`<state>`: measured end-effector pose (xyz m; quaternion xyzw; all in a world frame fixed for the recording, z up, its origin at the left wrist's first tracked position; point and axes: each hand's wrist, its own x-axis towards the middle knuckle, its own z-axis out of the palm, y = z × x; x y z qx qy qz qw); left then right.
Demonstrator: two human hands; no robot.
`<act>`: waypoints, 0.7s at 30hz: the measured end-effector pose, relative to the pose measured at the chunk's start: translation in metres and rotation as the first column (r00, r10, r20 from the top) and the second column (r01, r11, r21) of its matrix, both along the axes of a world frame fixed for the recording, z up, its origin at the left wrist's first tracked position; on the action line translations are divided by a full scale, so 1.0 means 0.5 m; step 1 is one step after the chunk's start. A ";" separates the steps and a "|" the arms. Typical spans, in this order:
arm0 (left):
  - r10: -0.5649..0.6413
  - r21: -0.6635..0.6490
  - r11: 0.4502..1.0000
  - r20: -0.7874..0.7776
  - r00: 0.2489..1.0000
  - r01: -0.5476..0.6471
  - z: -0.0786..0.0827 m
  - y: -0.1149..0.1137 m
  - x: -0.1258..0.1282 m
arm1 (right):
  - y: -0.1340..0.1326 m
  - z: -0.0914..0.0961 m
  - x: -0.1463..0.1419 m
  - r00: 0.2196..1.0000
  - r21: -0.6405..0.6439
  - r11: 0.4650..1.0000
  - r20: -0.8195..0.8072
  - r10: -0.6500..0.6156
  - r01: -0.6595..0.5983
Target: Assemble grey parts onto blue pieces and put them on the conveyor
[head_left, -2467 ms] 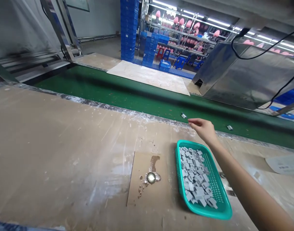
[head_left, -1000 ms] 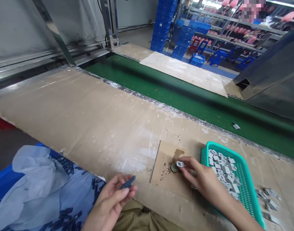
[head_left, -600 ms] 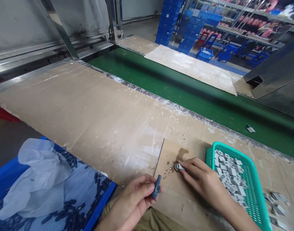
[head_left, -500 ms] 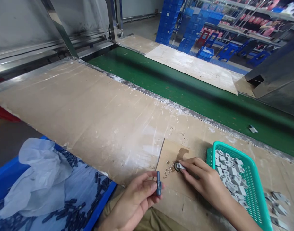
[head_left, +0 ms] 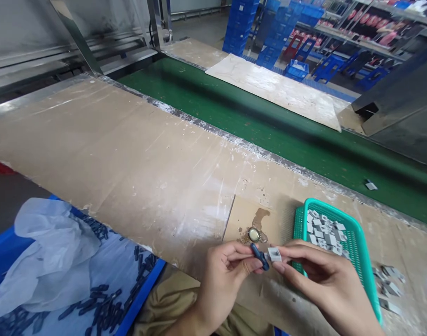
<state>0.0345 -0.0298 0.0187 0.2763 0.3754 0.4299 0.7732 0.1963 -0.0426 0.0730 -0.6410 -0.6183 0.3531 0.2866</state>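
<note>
My left hand (head_left: 230, 270) pinches a small dark blue plastic part (head_left: 259, 256), rod-shaped with a stub on its side. Between finger and thumb of my right hand (head_left: 314, 270) is a light grey, hollow square plastic piece (head_left: 274, 255), its open side showing. The two parts meet or nearly meet at the stub; whether they are joined I cannot tell. Just beyond them, a small round dish (head_left: 254, 234) of pale liquid sits on a cardboard sheet (head_left: 239, 212) with wet stains around it.
A green basket (head_left: 369, 266) of grey pieces stands at right, with several loose pieces (head_left: 390, 284) beside it. At lower left, a blue bin (head_left: 143, 294) holds dark parts and a crumpled white sheet (head_left: 56, 252). A green conveyor belt (head_left: 234, 107) crosses behind, carrying one small part (head_left: 370, 185).
My right hand has lifted the grey piece away from the dish and brought it to the dark blue part. My left hand has moved right and turned that part. The view has shifted slightly.
</note>
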 end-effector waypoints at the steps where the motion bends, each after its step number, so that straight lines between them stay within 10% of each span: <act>1: 0.007 0.017 1.000 -0.011 1.000 -0.007 0.002 0.000 0.000 | 0.000 0.001 -0.001 1.000 0.002 1.000 0.009 0.012 -0.012; 21: -0.121 0.220 0.956 -0.305 0.945 0.194 0.009 0.053 -0.006 | 0.077 -0.030 0.042 0.982 0.015 0.998 0.180 0.065 -0.069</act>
